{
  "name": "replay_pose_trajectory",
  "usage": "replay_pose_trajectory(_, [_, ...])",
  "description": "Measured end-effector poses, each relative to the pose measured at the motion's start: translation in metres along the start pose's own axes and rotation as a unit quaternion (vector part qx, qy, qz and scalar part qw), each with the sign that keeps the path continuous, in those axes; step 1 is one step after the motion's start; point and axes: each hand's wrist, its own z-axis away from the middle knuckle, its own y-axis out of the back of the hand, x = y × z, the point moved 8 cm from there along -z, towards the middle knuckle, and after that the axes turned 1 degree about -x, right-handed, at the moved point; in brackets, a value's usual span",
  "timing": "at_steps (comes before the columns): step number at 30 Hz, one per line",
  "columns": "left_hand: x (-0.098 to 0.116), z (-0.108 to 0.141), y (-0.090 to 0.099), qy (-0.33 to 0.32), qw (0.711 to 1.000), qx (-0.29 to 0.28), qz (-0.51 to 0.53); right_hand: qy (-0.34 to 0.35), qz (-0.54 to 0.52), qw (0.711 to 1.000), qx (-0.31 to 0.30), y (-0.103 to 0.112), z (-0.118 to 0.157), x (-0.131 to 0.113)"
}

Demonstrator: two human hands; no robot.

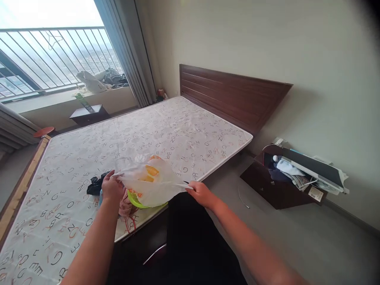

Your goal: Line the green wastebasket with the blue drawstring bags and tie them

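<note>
A thin white plastic bag with orange print is stretched between my two hands above the mattress edge. My left hand is closed on one side of it, and my right hand pinches the opposite side. Beneath the bag a bright green basket shows in part; what it holds is covered. Beside the basket, under my left hand, lies a pinkish-brown cloth with red strings. A black bundle rests on the mattress just left of my left hand.
The letter-printed mattress fills the middle, with a dark wooden headboard behind. At right stands a dark nightstand piled with cloths and a flat monitor-like panel. A small table is by the window, and a cable lies on the floor.
</note>
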Motion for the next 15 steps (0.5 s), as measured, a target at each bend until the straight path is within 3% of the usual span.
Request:
replay_pose_trajectory(3, [0.009,0.004,0.035,0.036,0.999,0.034,-0.016,0.049,0.099,0.994,-0.022,0.028,-0.007,-0.023])
replay_pose_trajectory(6, [0.020,0.027,0.040,0.020,0.998,0.000,-0.051,0.099,0.113,0.988,0.027,0.051,-0.008,-0.055])
replay_pose_trajectory(8, [0.028,0.045,0.040,-0.014,0.997,-0.010,-0.072,0.132,0.140,0.979,0.066,0.052,-0.007,-0.078])
replay_pose_trajectory(10, [0.032,0.060,0.044,-0.034,0.995,-0.005,-0.094,0.159,0.203,0.962,0.085,0.033,-0.003,-0.100])
replay_pose_trajectory(12, [0.032,0.071,0.051,-0.031,0.993,-0.001,-0.114,0.192,0.271,0.940,0.080,-0.001,0.005,-0.124])
replay_pose_trajectory(15, [0.032,0.084,0.065,-0.033,0.988,0.005,-0.148,0.256,0.296,0.920,0.010,-0.059,0.019,-0.159])
